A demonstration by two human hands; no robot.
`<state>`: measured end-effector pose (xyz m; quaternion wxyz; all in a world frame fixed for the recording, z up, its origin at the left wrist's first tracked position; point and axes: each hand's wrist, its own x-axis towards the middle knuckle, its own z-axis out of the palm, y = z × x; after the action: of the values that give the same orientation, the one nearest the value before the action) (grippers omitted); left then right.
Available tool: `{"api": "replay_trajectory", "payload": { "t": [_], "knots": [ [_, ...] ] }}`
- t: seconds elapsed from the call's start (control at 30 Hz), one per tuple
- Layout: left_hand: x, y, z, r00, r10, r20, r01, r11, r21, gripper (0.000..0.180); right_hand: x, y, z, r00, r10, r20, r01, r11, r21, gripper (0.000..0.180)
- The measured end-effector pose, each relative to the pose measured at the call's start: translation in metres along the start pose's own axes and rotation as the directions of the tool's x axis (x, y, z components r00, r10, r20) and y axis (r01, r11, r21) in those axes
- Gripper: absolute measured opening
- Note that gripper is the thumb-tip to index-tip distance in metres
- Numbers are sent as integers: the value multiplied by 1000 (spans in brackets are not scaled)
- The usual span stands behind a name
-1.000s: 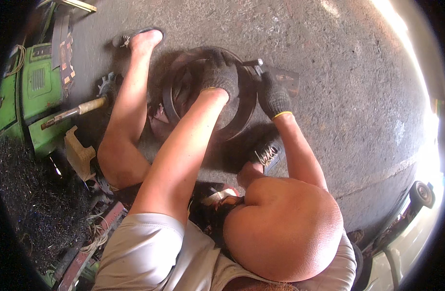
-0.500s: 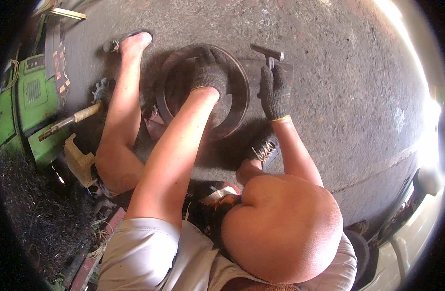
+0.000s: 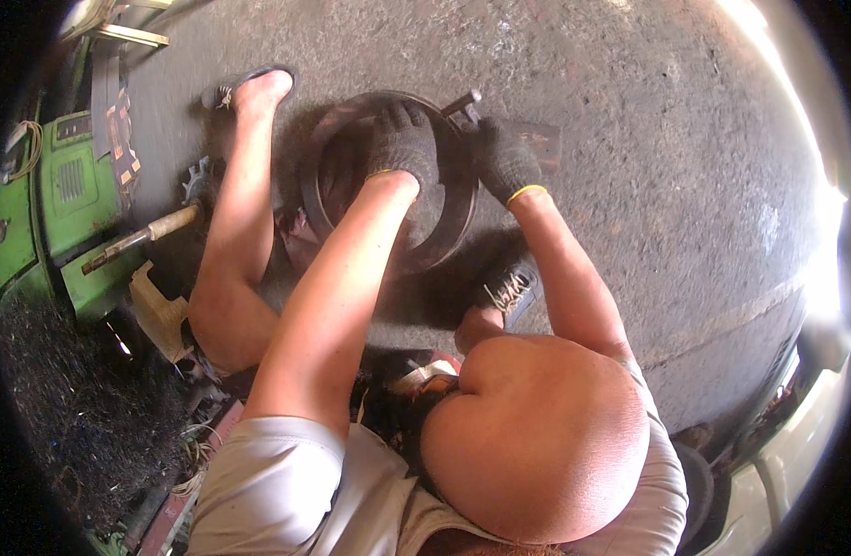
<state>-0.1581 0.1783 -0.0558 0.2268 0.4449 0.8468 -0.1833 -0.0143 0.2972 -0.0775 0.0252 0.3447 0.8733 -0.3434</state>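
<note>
Down on the concrete floor [image 3: 648, 139], the left hand [image 3: 402, 139], gloved, presses clenched on the dark round disc [image 3: 444, 227] lying flat at twelve o'clock from the person's knee. At its two o'clock rim the gloved right hand [image 3: 507, 159] grasps a metal tool [image 3: 462, 100].

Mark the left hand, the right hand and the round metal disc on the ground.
left hand [image 3: 404, 141], head view, back of the glove
right hand [image 3: 507, 159], head view, back of the glove
round metal disc [image 3: 458, 218], head view, right rim
</note>
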Motion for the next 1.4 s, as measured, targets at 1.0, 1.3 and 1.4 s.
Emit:
{"api": "replay_trajectory", "payload": {
  "t": [1.0,1.3,1.4],
  "knots": [
    [-13,5,-18,999,25,-22,-24,999,36,110,-65,0,22,972,214,-102,-157,904,397,48],
    [-6,2,1,991,-3,-132,-7,997,-71,101,-54,-3,16,967,242,-74,-206,922,329,49],
    [-4,2,1,991,-8,-134,-1,998,-64,93,-52,-6,11,974,228,-19,-216,946,242,45]
  ]
}}
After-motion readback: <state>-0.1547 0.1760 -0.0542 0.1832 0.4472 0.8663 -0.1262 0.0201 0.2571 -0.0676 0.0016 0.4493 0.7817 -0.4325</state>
